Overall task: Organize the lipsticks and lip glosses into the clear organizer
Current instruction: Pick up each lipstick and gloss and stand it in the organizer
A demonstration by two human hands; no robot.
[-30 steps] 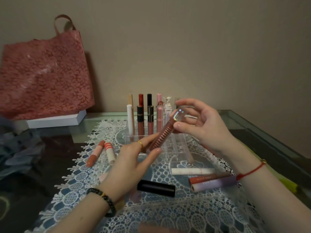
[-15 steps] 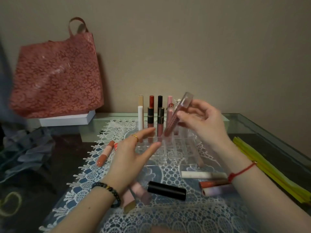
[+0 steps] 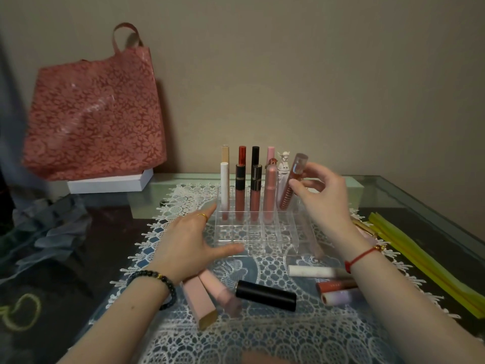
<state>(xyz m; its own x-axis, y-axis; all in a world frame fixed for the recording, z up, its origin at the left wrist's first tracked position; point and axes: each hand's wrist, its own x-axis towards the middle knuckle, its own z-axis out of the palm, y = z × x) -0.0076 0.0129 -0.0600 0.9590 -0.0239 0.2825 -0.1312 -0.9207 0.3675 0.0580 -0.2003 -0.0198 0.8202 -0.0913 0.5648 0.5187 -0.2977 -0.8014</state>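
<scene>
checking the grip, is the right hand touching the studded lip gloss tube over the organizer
Touching. The head view shows the right hand with its fingertips pinching the studded lip gloss tube, tilted into the clear organizer.

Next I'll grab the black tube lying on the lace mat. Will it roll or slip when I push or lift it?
The black lipstick tube looks round and lies on its side, so a sideways push would probably roll it. The lace mat may slow that slightly. Its smooth shell looks rigid and perhaps slippery; it seems small enough to be light.
</scene>
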